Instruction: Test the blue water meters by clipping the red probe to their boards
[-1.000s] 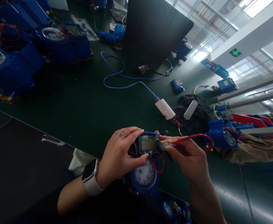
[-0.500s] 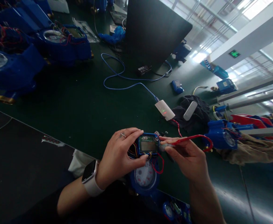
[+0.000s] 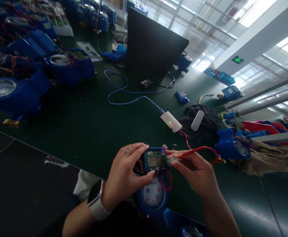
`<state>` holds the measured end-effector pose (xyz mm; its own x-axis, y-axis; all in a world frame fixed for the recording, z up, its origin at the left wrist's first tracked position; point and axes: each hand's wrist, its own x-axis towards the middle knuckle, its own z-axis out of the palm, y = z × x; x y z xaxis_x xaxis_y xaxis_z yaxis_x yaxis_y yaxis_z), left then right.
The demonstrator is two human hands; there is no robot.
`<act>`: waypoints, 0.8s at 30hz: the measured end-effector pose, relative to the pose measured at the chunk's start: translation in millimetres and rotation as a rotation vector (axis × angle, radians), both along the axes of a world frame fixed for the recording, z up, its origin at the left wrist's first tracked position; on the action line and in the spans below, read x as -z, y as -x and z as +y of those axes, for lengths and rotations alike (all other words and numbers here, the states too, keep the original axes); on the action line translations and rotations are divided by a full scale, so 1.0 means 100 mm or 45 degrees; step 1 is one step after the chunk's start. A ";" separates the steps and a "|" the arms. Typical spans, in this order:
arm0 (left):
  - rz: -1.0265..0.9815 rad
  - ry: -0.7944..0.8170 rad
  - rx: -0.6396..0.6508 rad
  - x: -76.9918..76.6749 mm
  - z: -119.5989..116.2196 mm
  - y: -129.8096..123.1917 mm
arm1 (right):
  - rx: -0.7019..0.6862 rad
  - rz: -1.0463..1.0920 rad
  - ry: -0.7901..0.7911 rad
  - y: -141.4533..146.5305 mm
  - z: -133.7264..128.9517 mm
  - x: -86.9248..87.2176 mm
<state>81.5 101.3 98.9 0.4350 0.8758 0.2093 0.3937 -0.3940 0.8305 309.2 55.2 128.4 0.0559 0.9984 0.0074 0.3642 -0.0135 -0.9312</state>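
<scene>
my left hand (image 3: 125, 174) low centre of frame, fingers curled and pinching the small blue display module (image 3: 154, 159), round blue water meter (image 3: 154, 194) just below, my right hand (image 3: 195, 171) closed on a red-wired probe (image 3: 180, 157) touching the module's right edge, matte green bench (image 3: 84, 121)

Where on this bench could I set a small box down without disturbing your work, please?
The widest bare stretch of green mat lies between the blue cable, the blue meters at left and the near edge. It is crowded right of the white adapter: dark cloth, meter parts, red wire.
</scene>
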 end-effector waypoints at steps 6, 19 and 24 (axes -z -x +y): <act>0.034 0.036 -0.046 0.08 -0.03 0.01 | 0.011 -0.002 0.045 0.04 0.05 -0.03; -0.028 -0.175 -0.098 0.39 0.05 0.03 | -0.050 0.047 0.091 0.11 0.13 -0.08; -0.032 -0.175 -0.107 0.41 0.07 0.05 | -0.048 0.045 0.027 0.12 0.14 -0.06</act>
<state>76.3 108.7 58.1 0.3543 0.8713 0.3395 0.4099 -0.4711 0.7811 297.4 69.5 134.8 0.0183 0.9997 -0.0149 0.3314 -0.0201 -0.9433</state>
